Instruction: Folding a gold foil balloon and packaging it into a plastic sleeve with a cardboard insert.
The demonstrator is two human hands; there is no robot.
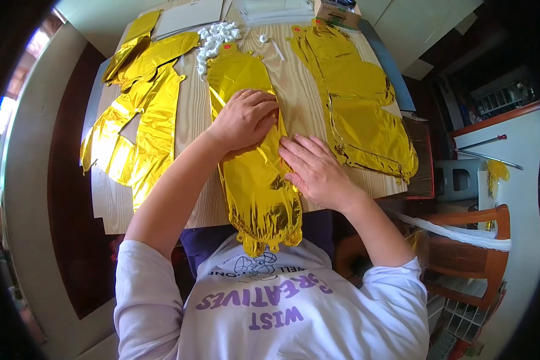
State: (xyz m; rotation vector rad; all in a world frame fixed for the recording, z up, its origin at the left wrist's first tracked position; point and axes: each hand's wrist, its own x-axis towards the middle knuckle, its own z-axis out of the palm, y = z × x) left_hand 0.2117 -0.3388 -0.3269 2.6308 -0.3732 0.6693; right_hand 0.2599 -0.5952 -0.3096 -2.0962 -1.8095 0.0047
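Observation:
A flat, uninflated gold foil balloon point(259, 192) lies lengthwise on the wooden table before me, its near end hanging over the front edge against my shirt. My left hand point(246, 118) is on its middle, fingers bent and pressed together over the foil; the thumb is hidden. Along the balloon's right edge my right hand point(319, 172) rests flat with its fingers stretched out. A second stack of gold foil balloons point(360, 102) lies to the right. More gold foil balloons point(147, 120), folded and crumpled, spread over the left side.
Small white coiled pieces point(217, 39) are heaped at the far middle, with one white straw point(279, 50) nearby. Pale boards point(189, 18), clear plastic bags point(276, 11) and a cardboard box point(337, 13) line the back. A wooden chair point(499, 252) stands at right, draped with white strands point(462, 233).

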